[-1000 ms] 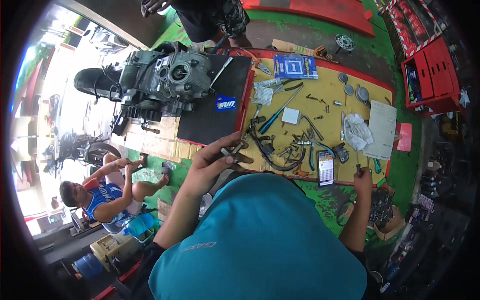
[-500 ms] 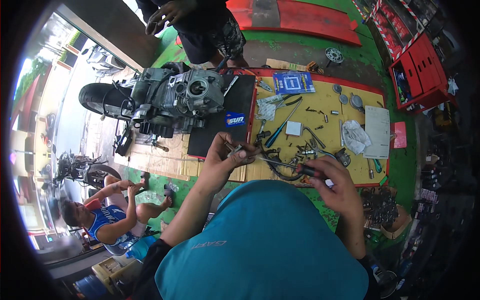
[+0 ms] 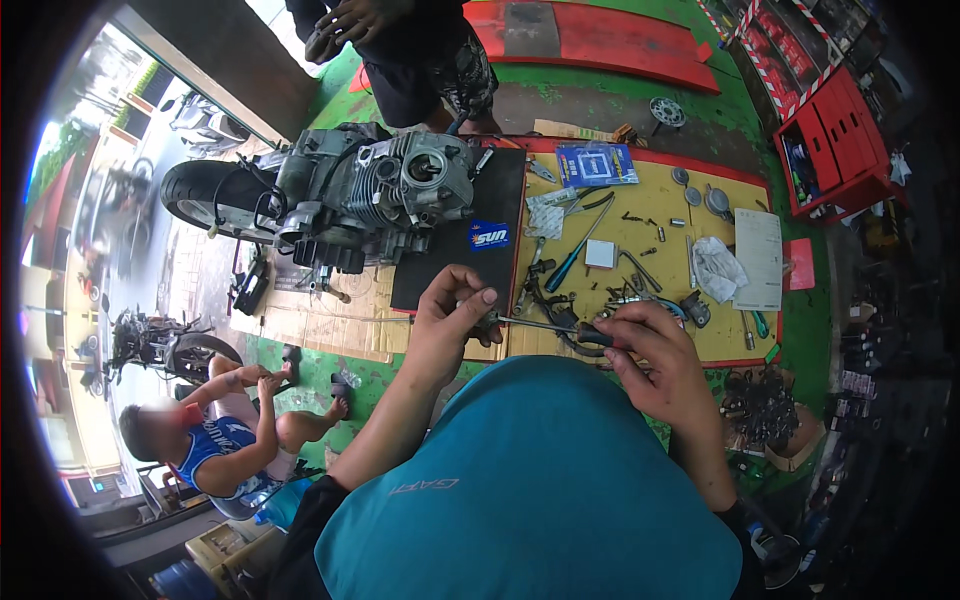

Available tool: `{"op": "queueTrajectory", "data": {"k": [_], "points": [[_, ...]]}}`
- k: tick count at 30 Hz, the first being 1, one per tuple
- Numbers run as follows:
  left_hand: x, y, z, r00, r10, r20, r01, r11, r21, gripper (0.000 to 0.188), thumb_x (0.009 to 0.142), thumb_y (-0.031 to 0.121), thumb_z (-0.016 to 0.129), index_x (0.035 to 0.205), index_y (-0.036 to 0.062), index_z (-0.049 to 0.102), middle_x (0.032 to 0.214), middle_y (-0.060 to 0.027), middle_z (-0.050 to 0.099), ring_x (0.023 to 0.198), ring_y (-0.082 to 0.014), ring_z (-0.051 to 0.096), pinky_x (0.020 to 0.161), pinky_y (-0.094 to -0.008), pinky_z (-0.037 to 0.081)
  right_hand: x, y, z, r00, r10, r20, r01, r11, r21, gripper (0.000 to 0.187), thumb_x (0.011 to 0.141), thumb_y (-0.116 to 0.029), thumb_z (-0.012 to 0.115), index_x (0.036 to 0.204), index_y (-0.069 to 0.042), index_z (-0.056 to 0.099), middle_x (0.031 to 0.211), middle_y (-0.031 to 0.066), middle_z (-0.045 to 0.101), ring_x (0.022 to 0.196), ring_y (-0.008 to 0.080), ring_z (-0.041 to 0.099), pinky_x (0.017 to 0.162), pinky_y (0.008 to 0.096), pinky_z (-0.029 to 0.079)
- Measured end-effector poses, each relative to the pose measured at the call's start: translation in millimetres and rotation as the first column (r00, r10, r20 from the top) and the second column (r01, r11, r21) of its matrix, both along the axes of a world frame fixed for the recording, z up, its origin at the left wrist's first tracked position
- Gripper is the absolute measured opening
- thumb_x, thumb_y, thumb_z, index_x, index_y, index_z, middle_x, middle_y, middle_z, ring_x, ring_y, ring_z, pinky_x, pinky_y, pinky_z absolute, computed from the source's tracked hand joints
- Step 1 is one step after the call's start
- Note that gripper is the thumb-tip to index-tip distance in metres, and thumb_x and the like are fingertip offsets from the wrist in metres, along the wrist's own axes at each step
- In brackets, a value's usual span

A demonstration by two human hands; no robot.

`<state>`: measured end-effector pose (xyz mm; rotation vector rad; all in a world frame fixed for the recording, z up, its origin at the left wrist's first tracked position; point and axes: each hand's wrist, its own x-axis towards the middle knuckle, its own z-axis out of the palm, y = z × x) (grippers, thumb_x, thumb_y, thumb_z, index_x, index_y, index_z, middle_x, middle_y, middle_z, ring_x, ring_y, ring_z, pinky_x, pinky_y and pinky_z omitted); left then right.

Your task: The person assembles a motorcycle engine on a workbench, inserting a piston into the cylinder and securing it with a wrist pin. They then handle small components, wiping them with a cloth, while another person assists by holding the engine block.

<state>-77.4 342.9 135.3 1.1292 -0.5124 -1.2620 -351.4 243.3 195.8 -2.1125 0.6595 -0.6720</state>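
My left hand (image 3: 452, 318) is closed, thumb and fingers pinching a small metal part (image 3: 490, 319) that they mostly cover. In my right hand (image 3: 655, 362) is a screwdriver (image 3: 545, 325) with a black and red handle, held near level. Its shaft points left, with the tip at the small part by my left fingers; whether it touches is hard to see. Both hands are above the near edge of a cardboard-covered, red-edged bench (image 3: 715, 335). Beneath the screwdriver lies a black hose or cable (image 3: 560, 347).
An engine with a wheel (image 3: 390, 185) fills the bench's left. Blue-handled screwdriver (image 3: 562, 272), white square piece (image 3: 600, 254), crumpled cloth (image 3: 716, 268), paper sheet (image 3: 757, 260) and several small metal parts lie right. One person (image 3: 400, 60) stands opposite; another (image 3: 225, 430) sits at left.
My right hand and the screwdriver have shifted slightly left. My left fingers now cover more of the small part. The view has shifted, so the engine and bench appear farther right.
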Motion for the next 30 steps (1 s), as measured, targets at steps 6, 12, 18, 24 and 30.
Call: {"op": "queueTrajectory", "data": {"k": [6, 12, 18, 24, 30], "points": [[-3.6, 0.1, 9.1, 0.992, 0.009, 0.123, -0.013, 0.999, 0.037, 0.018, 0.102, 0.015, 0.068, 0.099, -0.0023, 0.069, 0.082, -0.0078, 0.07, 0.071, -0.0164, 0.073, 0.063, -0.0284, 0.061, 3.7, 6.4, 7.7, 0.999, -0.025, -0.035, 0.023, 0.998, -0.061, 0.039, 0.083, 0.006, 0.071, 0.12, -0.002, 0.072, 0.111, 0.0113, 0.063, 0.094, 0.0275, 0.067, 0.08, 0.0371, 0.055], [-2.4, -5.3, 13.8, 0.966, -0.055, 0.252, 0.043, 0.998, 0.056, 0.026, 0.104, 0.02, 0.065, 0.089, -0.0014, 0.067, 0.085, -0.0107, 0.071, 0.066, -0.0165, 0.071, 0.06, -0.029, 0.058, 7.4, 7.9, 14.1, 0.998, -0.034, -0.058, 0.023, 0.984, -0.175, 0.04, 0.082, 0.006, 0.072, 0.121, -0.003, 0.072, 0.112, 0.0112, 0.062, 0.094, 0.0269, 0.067, 0.079, 0.0369, 0.055], [-1.2, -9.1, 15.6, 0.932, -0.037, 0.361, 0.012, 0.997, 0.07, 0.03, 0.105, 0.023, 0.065, 0.084, 0.0008, 0.065, 0.074, -0.0041, 0.065, 0.055, -0.0089, 0.057, 0.05, -0.0245, 0.044, 11.0, 6.2, 26.1, 0.997, -0.026, -0.078, 0.002, 0.958, -0.286, 0.04, 0.082, 0.005, 0.074, 0.121, -0.003, 0.072, 0.11, 0.0113, 0.063, 0.089, 0.0268, 0.068, 0.079, 0.0371, 0.055], [1.4, -14.0, 14.7, 0.908, 0.007, 0.418, -0.006, 1.0, -0.003, 0.031, 0.106, 0.023, 0.064, 0.082, 0.0034, 0.06, 0.072, -0.0012, 0.061, 0.057, -0.0061, 0.052, 0.052, -0.0231, 0.041, 14.0, 1.0, 17.3, 0.998, -0.063, 0.014, 0.064, 0.992, -0.113, 0.035, 0.083, 0.002, 0.077, 0.118, -0.001, 0.072, 0.107, 0.0129, 0.067, 0.088, 0.028, 0.069, 0.075, 0.0374, 0.056], [1.5, -12.4, 16.8, 0.88, 0.013, 0.475, 0.004, 0.999, -0.034, 0.026, 0.106, 0.019, 0.063, 0.085, 0.0042, 0.058, 0.074, -0.0006, 0.061, 0.06, -0.0051, 0.052, 0.053, -0.0227, 0.04, 11.4, -3.5, 7.8, 0.994, -0.095, -0.051, 0.101, 0.988, 0.113, 0.033, 0.089, 0.004, 0.07, 0.122, -0.001, 0.066, 0.108, 0.0145, 0.068, 0.09, 0.0262, 0.07, 0.077, 0.0362, 0.059]]}}
